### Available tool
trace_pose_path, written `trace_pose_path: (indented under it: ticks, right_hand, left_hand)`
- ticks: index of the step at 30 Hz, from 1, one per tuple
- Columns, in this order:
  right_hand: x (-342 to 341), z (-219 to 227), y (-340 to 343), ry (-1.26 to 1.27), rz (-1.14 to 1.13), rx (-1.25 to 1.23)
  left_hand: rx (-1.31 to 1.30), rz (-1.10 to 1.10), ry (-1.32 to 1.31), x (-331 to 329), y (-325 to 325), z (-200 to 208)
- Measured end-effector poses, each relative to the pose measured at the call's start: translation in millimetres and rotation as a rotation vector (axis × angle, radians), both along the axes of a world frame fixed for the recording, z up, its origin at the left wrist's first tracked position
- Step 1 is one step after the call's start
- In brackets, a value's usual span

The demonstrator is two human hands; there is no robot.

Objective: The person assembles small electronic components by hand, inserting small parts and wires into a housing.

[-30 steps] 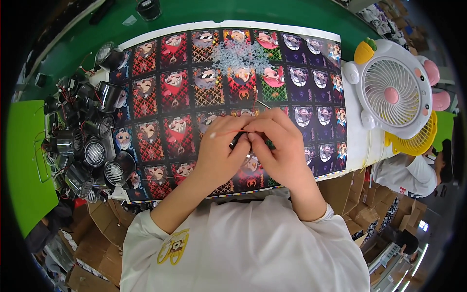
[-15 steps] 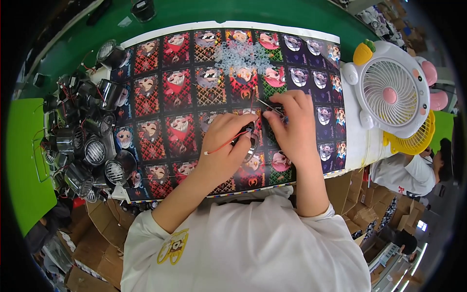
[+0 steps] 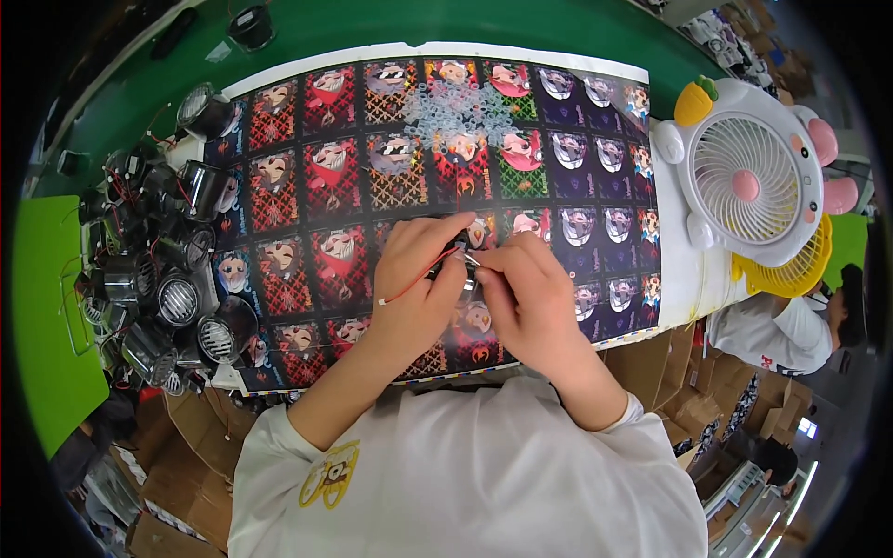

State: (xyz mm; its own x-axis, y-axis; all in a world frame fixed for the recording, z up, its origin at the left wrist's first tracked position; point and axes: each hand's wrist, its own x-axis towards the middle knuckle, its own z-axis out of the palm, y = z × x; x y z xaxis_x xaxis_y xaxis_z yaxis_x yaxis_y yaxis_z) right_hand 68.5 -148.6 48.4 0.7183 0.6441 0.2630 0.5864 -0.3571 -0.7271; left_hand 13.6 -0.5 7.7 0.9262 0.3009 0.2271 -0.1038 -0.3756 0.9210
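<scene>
My left hand [image 3: 419, 279] is closed around a small black cylindrical motor housing [image 3: 468, 281], held just above the printed sheet. A red wire [image 3: 409, 291] trails from it across my left fingers and ends in a small white plug. Against the top of the housing, my right hand [image 3: 530, 296] pinches a thin metal tool [image 3: 473, 261], mostly hidden by the fingertips. Where its tip touches cannot be made out. Beyond both hands lies a loose pile of small translucent rings [image 3: 460, 112].
Several black motor housings [image 3: 179, 299] with wires are heaped at the left. The printed sheet [image 3: 339, 177] covers the table. On the right stands a white fan [image 3: 674, 149], with a yellow fan guard [image 3: 807, 270] below it. Cardboard boxes [image 3: 195, 470] lie below the near edge.
My right hand has moved left and nearer to me, bringing the thin metal tool to the motor housing. The housing has shifted slightly left with my left hand.
</scene>
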Motion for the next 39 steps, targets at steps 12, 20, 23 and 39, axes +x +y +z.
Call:
trace_pose_path:
  ticks: [12,20,23,39]
  right_hand:
    - [-18.6,-6.0,15.2,-0.039,-0.239,-0.03]
    - [-18.4,-11.1,20.7,-0.054,-0.273,0.034]
    - [-10.3,-10.1,20.2,-0.052,-0.232,0.028]
    - [43.9,-4.6,-18.4,-0.328,-0.041,-0.254]
  left_hand:
    - [-0.002,0.047,0.047,2.9,-4.7,2.3]
    - [0.043,0.077,0.001,4.3,-6.9,0.0]
    - [0.058,0.09,-0.003,4.9,-7.7,-2.7]
    - [-0.139,0.105,0.032,-0.2,-4.6,-0.9]
